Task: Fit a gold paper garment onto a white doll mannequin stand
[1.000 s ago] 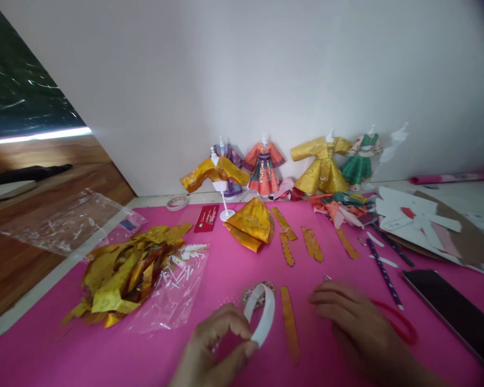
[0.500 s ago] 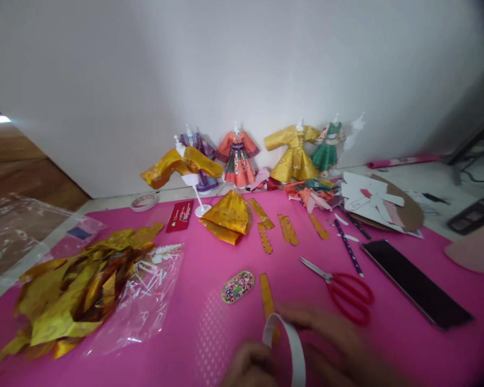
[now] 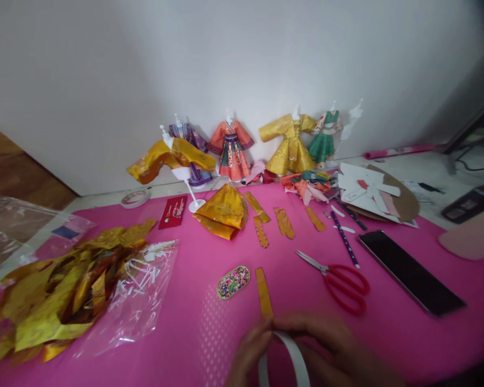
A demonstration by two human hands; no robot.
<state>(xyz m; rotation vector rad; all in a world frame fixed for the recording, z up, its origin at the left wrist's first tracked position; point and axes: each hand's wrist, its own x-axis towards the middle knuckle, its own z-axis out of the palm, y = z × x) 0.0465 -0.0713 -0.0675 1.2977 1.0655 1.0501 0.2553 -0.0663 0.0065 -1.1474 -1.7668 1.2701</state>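
At the bottom edge, my left hand (image 3: 248, 355) and my right hand (image 3: 331, 349) meet on a curled white paper strip (image 3: 294, 357); both pinch it near its top. A gold paper strip (image 3: 263, 293) lies just beyond my fingers, beside a small oval beaded piece (image 3: 233, 281). Red-handled scissors (image 3: 339, 279) rest to the right of my right hand. My hands are blurred.
A pink mat (image 3: 193, 322) covers the table. Gold foil scraps (image 3: 60, 290) and a clear bag (image 3: 137, 295) sit left. A black phone (image 3: 411, 273), a pencil (image 3: 344, 239), a folded gold skirt (image 3: 222, 210) and several paper dresses on stands (image 3: 229, 148) lie beyond.
The view swung right and down. My right hand left the scissors and joined my left on the white strip, which moved toward me. The oval piece now lies uncovered.
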